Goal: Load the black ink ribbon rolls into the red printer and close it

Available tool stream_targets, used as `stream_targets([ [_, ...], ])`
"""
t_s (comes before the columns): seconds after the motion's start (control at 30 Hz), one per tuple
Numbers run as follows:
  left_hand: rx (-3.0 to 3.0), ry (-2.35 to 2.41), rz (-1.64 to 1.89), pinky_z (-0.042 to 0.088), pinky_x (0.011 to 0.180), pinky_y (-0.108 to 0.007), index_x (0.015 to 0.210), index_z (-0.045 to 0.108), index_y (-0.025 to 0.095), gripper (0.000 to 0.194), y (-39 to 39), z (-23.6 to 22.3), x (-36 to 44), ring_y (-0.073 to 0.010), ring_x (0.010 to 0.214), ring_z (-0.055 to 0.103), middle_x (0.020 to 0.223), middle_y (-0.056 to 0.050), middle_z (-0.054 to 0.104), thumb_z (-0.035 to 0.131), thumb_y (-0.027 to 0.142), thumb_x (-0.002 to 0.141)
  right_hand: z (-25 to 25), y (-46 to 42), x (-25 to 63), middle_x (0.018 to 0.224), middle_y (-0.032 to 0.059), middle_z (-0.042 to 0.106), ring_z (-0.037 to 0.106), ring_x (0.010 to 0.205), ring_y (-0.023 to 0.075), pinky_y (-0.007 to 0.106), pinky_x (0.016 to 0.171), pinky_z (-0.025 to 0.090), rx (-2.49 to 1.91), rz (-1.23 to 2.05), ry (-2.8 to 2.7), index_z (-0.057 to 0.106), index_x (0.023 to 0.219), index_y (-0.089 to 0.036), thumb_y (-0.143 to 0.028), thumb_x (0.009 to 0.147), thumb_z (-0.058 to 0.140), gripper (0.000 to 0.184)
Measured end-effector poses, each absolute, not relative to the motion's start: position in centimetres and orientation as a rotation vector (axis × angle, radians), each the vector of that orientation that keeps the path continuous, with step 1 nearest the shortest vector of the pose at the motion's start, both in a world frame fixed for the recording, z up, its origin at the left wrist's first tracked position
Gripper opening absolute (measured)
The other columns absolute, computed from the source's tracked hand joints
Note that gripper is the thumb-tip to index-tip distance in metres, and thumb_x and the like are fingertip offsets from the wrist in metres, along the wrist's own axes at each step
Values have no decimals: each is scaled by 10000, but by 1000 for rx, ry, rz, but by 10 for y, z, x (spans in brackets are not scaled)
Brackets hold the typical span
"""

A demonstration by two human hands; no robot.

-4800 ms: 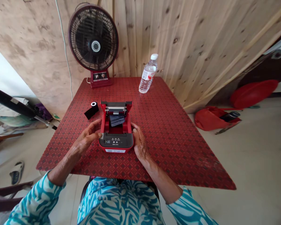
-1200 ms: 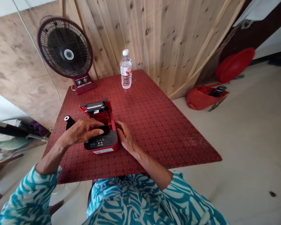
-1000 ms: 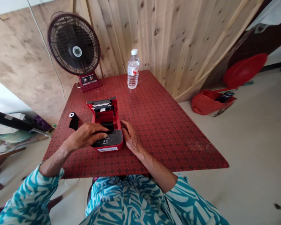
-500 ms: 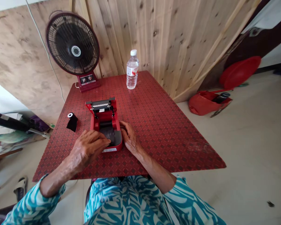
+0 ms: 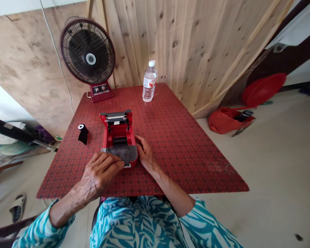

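A small red printer (image 5: 133, 156) sits near the front of the table with its lid (image 5: 117, 119) tipped up and back. Inside lies a dark roll, and from it a sheet of black ribbon film (image 5: 121, 151) runs forward over the grey front part. My left hand (image 5: 101, 172) is closed at the front edge, fingertips pinching the film there. Against the printer's right side my right hand (image 5: 145, 154) is curled, holding the body; its fingertips are partly hidden. Left of the printer, a small black roll (image 5: 83, 134) with a white core stands with its tail unrolled.
The table (image 5: 186, 158) has a red patterned cover. At its back stand a dark red fan (image 5: 89, 55) and a water bottle (image 5: 149, 83) against a wooden wall. On the floor to the right are a red bag (image 5: 219, 120) and a red round basin (image 5: 263, 89).
My left hand has drawn slightly toward me and down at the printer's front, with the film lying flatter over the grey part. My right hand stays at the printer's side. The view has shifted a little.
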State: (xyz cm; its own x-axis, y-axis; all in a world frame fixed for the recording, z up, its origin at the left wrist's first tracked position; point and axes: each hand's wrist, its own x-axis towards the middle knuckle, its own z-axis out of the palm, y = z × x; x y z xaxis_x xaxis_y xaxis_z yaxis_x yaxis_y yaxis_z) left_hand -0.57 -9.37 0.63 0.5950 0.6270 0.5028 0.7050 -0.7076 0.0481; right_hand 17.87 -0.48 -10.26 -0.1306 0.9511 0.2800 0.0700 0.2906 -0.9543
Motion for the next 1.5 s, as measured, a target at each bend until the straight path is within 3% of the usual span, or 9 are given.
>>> stream_targets([
  [0.33,-2569,-1113,-809,453,825,-332,1131,610,154,206,-102,-9,-6,-192,969,650,1026,-80,724,500,117,960,-97,33,177,1278,61,640,540,1262,236,476,1097,407,-1009,1063,-1292,613,1191,-270,-477,930,433,378],
  [0.77,-2569,-1139,-815,445,829,-332,1122,610,144,197,-105,-13,-6,-200,981,636,1044,-81,718,514,110,954,-59,73,162,1294,44,630,550,1230,235,476,1064,426,-885,1029,-1358,611,1204,-287,-627,909,414,491],
  [0.83,-2588,-1136,-775,444,820,-334,1126,609,136,209,-106,-10,-6,-207,981,634,1054,-84,717,494,95,957,-49,71,164,1227,42,659,588,1166,228,460,1052,433,-873,1021,-1373,638,1143,-279,-625,913,399,480],
  [0.97,-2581,-1143,-779,445,822,-333,1114,612,128,200,-107,-5,-5,-205,979,635,1038,-84,720,492,91,957,-44,47,176,1142,41,659,580,1158,216,419,1067,408,-856,885,-1486,696,840,-249,-577,946,352,486],
  [1.07,-2578,-1141,-800,448,847,-335,1125,612,131,203,-106,-6,-1,-203,997,635,1039,-82,720,533,96,941,-54,22,183,1140,48,629,582,1141,216,391,1018,443,-895,888,-1523,688,753,-240,-519,914,480,383],
  [1.27,-2596,-1216,-940,474,833,-319,1099,632,163,177,-101,-1,-12,-185,940,655,1009,-73,720,589,197,931,-67,7,180,1166,60,606,581,1125,216,392,979,470,-896,939,-1429,689,864,-250,-405,849,598,180],
  [1.37,-2468,-1430,-1032,480,824,-328,1136,635,185,217,-90,-1,-33,-203,965,647,1072,-92,699,521,254,965,-67,9,176,1180,55,602,579,1131,203,383,982,475,-877,1008,-1344,676,994,-269,-365,836,605,198],
  [1.5,-2424,-1566,-934,468,880,-375,1203,622,171,349,-75,-11,-53,-246,1076,619,1185,-123,667,425,374,1000,-69,9,173,1193,45,604,572,1141,198,381,998,478,-893,1073,-1287,665,1028,-275,-346,824,598,226],
])
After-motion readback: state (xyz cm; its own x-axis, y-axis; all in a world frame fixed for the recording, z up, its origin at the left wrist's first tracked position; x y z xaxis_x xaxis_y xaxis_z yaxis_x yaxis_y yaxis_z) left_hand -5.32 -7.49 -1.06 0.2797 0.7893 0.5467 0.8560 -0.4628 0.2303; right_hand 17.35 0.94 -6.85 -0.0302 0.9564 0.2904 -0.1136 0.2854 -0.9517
